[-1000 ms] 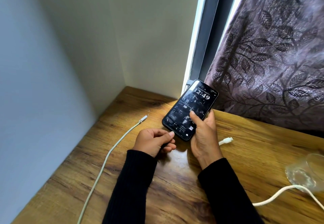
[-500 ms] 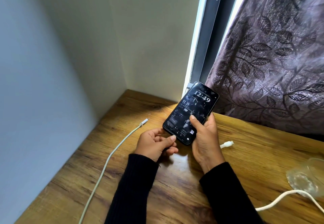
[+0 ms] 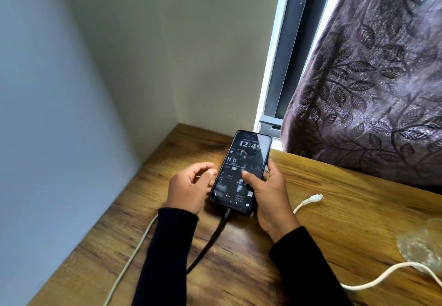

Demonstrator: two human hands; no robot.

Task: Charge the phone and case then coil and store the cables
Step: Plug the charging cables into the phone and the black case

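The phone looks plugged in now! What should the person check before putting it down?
1. Black cable reaches the phone at its bottom edge: ok.
2. Plug pushed fully in: cannot tell, it is blurred.
3. Screen lit, showing 12:49: ok. Charging sign: cannot tell.
4. Right hand grips the phone, thumb on the screen: ok.
5. Left hand holds nothing, fingers loose beside the phone: ok.
6. White cable end lies loose on the table, plugged into nothing: not ok yet.
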